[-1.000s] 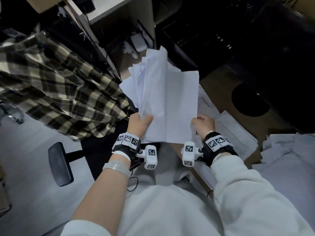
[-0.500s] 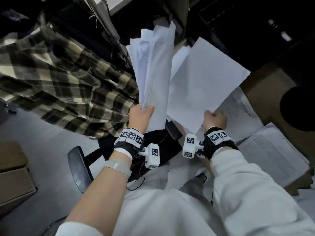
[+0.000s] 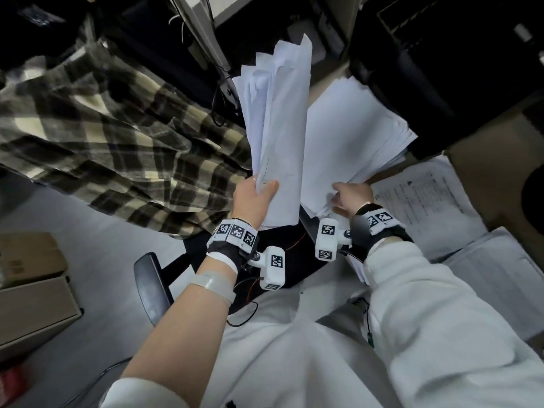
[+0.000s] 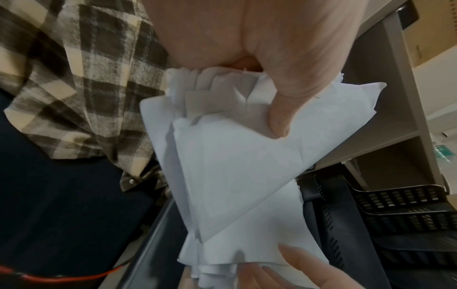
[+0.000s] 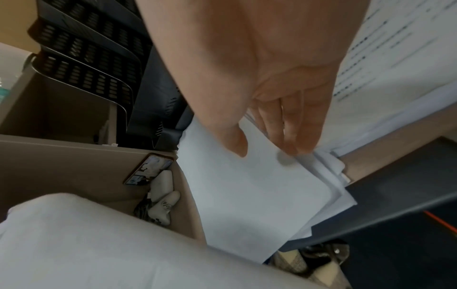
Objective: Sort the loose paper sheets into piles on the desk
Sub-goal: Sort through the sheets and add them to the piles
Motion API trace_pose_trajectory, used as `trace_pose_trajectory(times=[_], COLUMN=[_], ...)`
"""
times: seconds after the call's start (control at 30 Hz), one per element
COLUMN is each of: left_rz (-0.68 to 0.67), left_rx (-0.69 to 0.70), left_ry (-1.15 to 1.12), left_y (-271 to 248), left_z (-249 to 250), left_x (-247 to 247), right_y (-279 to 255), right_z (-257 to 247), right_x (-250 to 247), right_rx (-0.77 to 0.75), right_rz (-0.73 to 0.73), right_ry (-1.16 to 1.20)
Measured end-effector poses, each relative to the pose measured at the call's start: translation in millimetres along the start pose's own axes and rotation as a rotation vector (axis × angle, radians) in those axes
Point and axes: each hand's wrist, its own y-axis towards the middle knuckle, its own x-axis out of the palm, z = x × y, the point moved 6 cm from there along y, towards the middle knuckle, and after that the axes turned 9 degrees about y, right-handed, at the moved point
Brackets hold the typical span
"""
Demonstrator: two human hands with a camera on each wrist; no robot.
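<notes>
2 lots of paper are in play. The left hand [image 3: 253,198] grasps an upright bundle of loose sheets [image 3: 276,136] by its lower edge, thumb across the front, probably to keep the unsorted stock clear of the worktop [image 3: 477,160]. The right hand [image 3: 351,194] rests relaxed fingers [image 5: 289,135] on the near corner of a fanned pile [image 3: 350,142] lying there, likely settling a sheet; nothing is pinched. A printed pile [image 3: 424,198] lies just beside. The bundle hides the worktop's far corner, and its print is unreadable.
</notes>
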Motion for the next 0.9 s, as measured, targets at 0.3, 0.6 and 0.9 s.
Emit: trace_pose_trajectory(times=[0.3,0.6,0.9], left_rz=[-0.029,-0.149,-0.187], left_rx=[0.060,0.049,0.202], left_ry=[-0.113,-0.176,-0.102], left_y=[-31.4,-103.6,-180.9], left_z=[28.2,59.4,92.4], left_x=[48.8,116.5,175.2], right_y=[-56.5,-102.2,-136.5], right_z=[-11.0,5.8,24.1], right_x=[-30.2,-117.1,-195.1], right_rx=[-0.304,-0.535,-0.582], right_rz=[-0.228,-0.234,-0.300], right_ry=[0.139,0.186,0.064])
